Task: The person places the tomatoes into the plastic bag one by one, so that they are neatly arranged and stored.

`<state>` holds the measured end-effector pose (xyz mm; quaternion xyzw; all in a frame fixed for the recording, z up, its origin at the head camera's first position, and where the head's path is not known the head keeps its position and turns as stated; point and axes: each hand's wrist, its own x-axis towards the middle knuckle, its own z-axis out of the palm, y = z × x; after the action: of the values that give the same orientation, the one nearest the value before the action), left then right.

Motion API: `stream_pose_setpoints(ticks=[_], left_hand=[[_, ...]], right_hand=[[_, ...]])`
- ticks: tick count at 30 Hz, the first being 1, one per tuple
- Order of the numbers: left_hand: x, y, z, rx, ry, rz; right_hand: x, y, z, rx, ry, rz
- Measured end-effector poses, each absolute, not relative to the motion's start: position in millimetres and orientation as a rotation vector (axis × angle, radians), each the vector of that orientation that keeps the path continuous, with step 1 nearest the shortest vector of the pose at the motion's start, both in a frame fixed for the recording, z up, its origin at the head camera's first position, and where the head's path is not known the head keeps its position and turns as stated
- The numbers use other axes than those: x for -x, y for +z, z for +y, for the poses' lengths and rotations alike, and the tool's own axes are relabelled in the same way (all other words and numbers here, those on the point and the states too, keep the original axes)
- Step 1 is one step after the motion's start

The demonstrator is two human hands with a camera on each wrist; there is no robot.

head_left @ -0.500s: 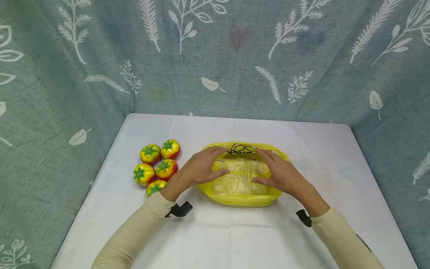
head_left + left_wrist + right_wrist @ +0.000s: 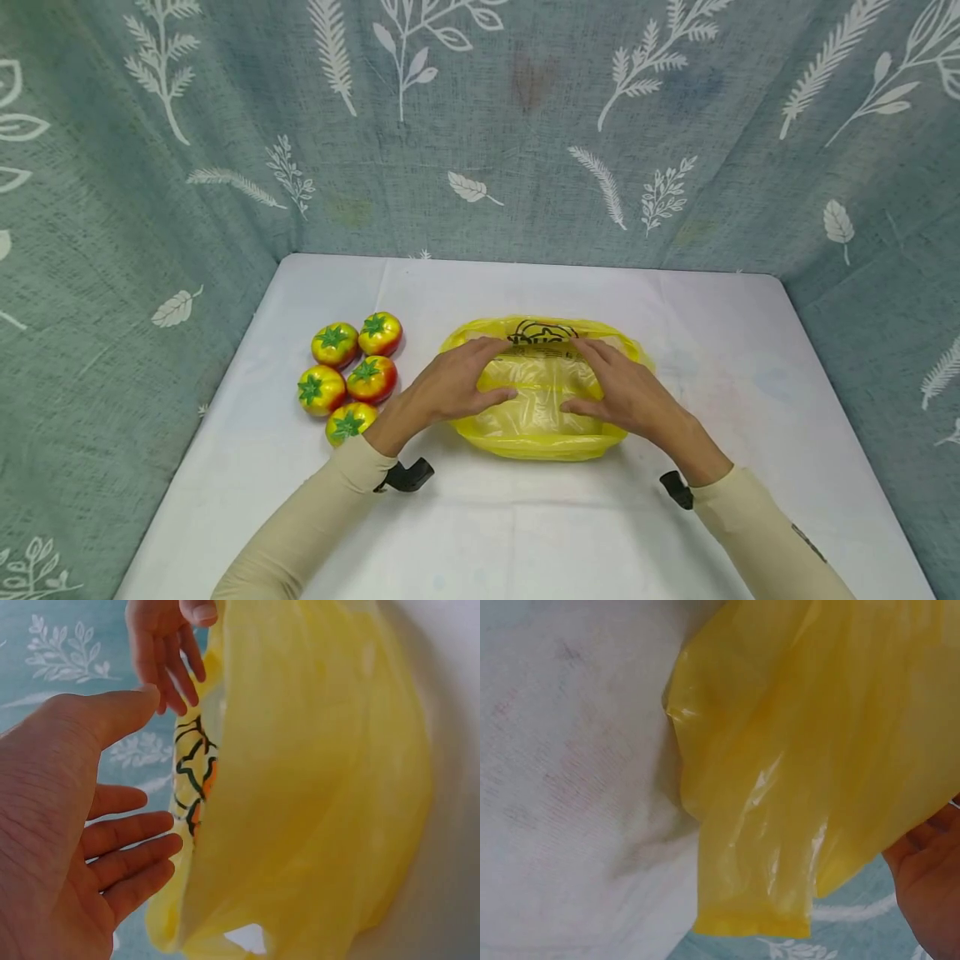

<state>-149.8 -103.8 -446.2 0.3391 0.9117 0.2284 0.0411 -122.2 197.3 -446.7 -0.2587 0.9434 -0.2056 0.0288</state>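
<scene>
A yellow plastic bag (image 2: 540, 446) with black print stands on the table, its mouth spread wide and facing up. Over the left side of that mouth is my left hand (image 2: 457, 383), fingers extended and thumb apart; the left wrist view shows nothing between them. My right hand (image 2: 626, 387) mirrors it above the right side, fingers loosely stretched toward the printed far wall. In the right wrist view, part of the right hand (image 2: 934, 877) shows at the bag's edge, and a bag handle (image 2: 754, 900) hangs down in front.
Several red-and-yellow toy tomatoes (image 2: 372, 379) with green leaf tops sit grouped on the white table (image 2: 517, 533), left of the bag and near my left forearm. A patterned blue-green curtain (image 2: 480, 150) surrounds the table at the back and sides.
My left hand and forearm have shifted very slightly right, uncovering more of the nearest tomato. The bag stays where it was.
</scene>
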Motion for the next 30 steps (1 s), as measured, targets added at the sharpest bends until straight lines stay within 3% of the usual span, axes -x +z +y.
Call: stream_pose_setpoints(ticks=[30], left_hand=[[151.9, -470.3, -117.4, -0.980, 0.451, 2.883]], right_hand=[[121.6, -464.8, 215.8, 0.760, -0.498, 2.949]])
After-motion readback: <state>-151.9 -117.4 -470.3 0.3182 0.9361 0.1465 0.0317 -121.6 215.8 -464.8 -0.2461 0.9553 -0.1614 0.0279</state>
